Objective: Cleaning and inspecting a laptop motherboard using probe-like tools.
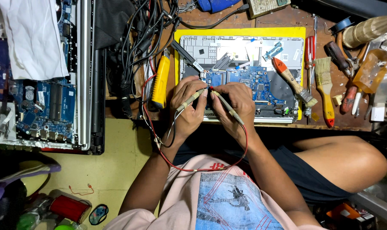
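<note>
A black-wired probe (pixel 189 101) is being pinched in the left hand (pixel 189 108) and a red-wired probe (pixel 227 106) in the right hand (pixel 236 102). Both probes are being slanted inward and away, tips meeting just beyond the hands on the blue circuit board (pixel 249 81), which is lying in the opened laptop (pixel 240 51) on the bench (pixel 342 121).

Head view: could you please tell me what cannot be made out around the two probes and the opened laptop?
- Probe tips: hidden under the left hand and right hand, so the contact point on the blue circuit board is unseen.
- Board components: too small to identify.
- Red lead: its far end is lost among the tangled cables.
- Second opened laptop: cut by the left edge, partly covered by white cloth.
</note>
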